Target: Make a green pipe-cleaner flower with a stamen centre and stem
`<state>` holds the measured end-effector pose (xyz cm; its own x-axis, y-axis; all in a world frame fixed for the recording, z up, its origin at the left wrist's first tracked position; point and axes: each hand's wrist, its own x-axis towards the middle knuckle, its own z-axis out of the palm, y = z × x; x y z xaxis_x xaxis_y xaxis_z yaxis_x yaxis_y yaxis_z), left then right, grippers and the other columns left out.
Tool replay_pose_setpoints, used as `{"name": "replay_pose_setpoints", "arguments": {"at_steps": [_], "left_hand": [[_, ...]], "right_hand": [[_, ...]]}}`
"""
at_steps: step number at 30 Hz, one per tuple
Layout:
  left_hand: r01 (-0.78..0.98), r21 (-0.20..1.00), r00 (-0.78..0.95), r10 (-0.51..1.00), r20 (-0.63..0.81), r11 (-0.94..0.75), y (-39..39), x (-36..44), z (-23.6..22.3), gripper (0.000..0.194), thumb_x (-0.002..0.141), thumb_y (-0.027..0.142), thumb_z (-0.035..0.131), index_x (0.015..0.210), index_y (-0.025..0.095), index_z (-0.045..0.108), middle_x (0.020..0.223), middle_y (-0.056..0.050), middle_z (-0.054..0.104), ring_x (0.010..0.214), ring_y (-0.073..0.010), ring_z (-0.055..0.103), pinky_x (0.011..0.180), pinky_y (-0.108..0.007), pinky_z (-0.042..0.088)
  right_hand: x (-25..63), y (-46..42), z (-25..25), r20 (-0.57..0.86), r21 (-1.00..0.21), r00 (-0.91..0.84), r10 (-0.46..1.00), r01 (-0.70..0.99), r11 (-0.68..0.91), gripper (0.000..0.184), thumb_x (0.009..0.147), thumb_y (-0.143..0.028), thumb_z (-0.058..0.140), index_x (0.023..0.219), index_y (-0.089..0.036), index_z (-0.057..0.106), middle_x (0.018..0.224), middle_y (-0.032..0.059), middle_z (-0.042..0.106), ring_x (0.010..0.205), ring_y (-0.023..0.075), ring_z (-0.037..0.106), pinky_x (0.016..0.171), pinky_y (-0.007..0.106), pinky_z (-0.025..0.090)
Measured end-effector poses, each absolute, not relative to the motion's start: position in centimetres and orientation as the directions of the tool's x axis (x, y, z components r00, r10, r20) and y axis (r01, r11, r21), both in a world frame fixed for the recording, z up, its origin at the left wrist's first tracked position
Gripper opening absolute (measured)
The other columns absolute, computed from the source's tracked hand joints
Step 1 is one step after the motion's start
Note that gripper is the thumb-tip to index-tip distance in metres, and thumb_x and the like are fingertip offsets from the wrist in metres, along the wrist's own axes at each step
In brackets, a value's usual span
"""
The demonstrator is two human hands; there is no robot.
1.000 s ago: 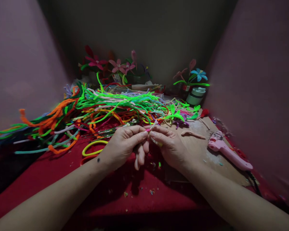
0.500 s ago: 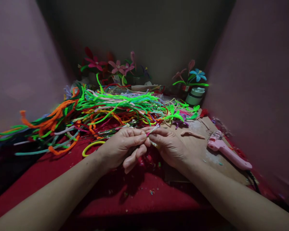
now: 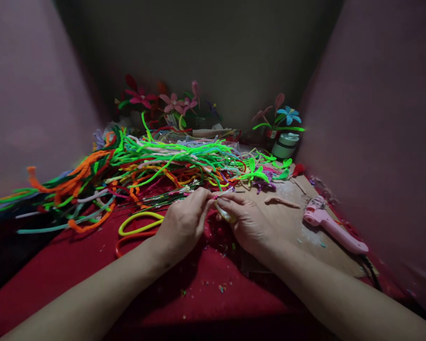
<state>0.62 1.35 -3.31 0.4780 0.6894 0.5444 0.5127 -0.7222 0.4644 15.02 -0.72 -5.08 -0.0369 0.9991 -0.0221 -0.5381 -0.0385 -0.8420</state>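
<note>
Pinching a small pink-and-white stem (image 3: 223,193) between them, the left hand (image 3: 184,223) and the right hand (image 3: 246,222) are meeting just above the red cloth (image 3: 74,265) on the counter. The left fingers (image 3: 204,201) are pressing together on one end, and the right fingers (image 3: 230,201) are closing on the other, with a pale yellowish piece (image 3: 224,214) tucked under the right thumb. Working it well probably means keeping both grips close to the joint and turning in small, firm twists. The pile of pipe cleaners (image 3: 156,161) is lying just beyond the knuckles; the pink glue gun (image 3: 332,226) is lying well apart to the right.
</note>
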Motion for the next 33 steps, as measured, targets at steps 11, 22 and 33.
{"name": "replay_pose_setpoints", "arguments": {"at_steps": [11,22,33], "left_hand": [[0.374,0.731,0.452,0.800,0.395,-0.572,0.7,1.0,-2.1,0.011,0.087,0.024,0.044,0.084,0.018,0.053,0.062,0.002,0.054,0.049,-0.0084,0.048,0.050,-0.020,0.038],[-0.067,0.980,0.599,0.793,-0.108,0.185,1.0,1.0,-1.4,0.017,0.081,0.032,0.056,0.077,0.015,0.053,0.052,0.006,0.050,0.028,-0.0014,0.035,0.028,-0.013,0.023],[0.157,0.985,0.594,0.804,-0.032,-0.077,1.1,0.9,-1.2,0.025,0.084,0.034,0.049,0.069,0.014,0.054,0.051,0.001,0.055,0.038,-0.0088,0.049,0.038,-0.019,0.038]], "right_hand": [[14.9,-0.8,-5.0,-0.041,-0.809,-0.017,0.999,-0.587,-0.043,0.013,0.061,-0.022,0.075,0.073,-0.019,0.070,0.073,-0.0011,0.067,0.057,0.0099,0.054,0.055,0.023,0.041],[15.2,-0.6,-4.6,-0.018,-0.736,-0.172,0.985,-0.665,-0.130,0.023,0.058,-0.016,0.077,0.079,-0.019,0.071,0.076,-0.0007,0.069,0.064,0.0114,0.061,0.062,0.024,0.047],[15.3,-0.6,-4.8,0.047,-0.797,-0.166,0.985,-0.601,-0.063,0.015,0.062,-0.019,0.072,0.077,-0.019,0.070,0.075,0.0007,0.067,0.066,0.0131,0.058,0.065,0.027,0.044]]}}
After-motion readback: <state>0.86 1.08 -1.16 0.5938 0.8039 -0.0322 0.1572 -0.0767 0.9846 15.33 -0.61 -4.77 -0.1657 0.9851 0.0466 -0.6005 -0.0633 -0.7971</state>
